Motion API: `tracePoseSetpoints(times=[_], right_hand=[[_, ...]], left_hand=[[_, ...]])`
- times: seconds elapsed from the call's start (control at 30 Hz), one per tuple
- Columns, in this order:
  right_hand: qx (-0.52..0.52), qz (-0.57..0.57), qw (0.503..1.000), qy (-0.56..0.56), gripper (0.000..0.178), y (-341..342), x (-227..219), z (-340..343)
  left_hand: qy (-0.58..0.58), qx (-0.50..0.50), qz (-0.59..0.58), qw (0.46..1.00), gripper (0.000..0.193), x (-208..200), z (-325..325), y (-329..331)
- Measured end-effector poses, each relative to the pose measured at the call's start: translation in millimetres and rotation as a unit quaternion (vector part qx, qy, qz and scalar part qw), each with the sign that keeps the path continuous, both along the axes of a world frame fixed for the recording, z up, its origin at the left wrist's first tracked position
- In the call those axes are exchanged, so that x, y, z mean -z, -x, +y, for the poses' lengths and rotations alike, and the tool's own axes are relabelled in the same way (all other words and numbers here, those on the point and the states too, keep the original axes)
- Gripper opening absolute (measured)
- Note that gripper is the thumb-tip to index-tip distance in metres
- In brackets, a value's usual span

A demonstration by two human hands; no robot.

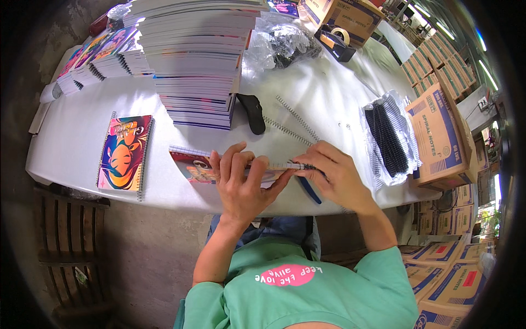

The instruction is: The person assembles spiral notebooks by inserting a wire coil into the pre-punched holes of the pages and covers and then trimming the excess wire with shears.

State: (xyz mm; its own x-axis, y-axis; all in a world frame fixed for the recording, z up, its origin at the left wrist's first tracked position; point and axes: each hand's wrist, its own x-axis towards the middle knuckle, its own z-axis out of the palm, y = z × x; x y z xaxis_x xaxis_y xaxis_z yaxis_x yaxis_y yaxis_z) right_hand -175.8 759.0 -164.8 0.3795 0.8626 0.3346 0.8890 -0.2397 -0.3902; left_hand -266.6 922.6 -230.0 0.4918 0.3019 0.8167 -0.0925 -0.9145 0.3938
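Observation:
With my left hand (240,178) closed round it, a colourful notebook (192,166) is held tilted over the near part of the table. My right hand (335,174) pinches a dark spiral coil (308,166) at the right end of the notebook's edge. The fingers partly hide how far the coil runs through the holes. Beneath my right hand lies a dark blue curved handle (309,191), its other end hidden. Loose spiral coils (296,118) stretch across the cloth beyond my hands. To the left lies another colourful notebook (124,155) with a coil along its right edge.
A tall stack of notebooks (194,68) rises beyond my left hand, a black curved object (252,114) beside it. Coil-bound notebooks (107,55) lie far left. Right: bagged black coils (387,137) and a cardboard box (435,137). A tape dispenser (335,46) stands at the back.

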Motion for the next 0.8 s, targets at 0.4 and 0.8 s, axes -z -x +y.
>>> tracePoseSetpoints(times=[0.4, 0.8], right_hand=[[-0.005, 0.040, 0.996, 0.077, 0.029, -11.8, 5.3, -5.1], [0.175, -0.187, 0.944, 0.206, 0.043, -96.1, 82.6, 139.9]], left_hand=[[-0.005, 0.070, 0.034, 0.997, 0.032, 3.0, 18.2, 7.0], [0.026, 0.149, 0.043, 0.988, 0.033, -1.6, 20.1, 16.2]])
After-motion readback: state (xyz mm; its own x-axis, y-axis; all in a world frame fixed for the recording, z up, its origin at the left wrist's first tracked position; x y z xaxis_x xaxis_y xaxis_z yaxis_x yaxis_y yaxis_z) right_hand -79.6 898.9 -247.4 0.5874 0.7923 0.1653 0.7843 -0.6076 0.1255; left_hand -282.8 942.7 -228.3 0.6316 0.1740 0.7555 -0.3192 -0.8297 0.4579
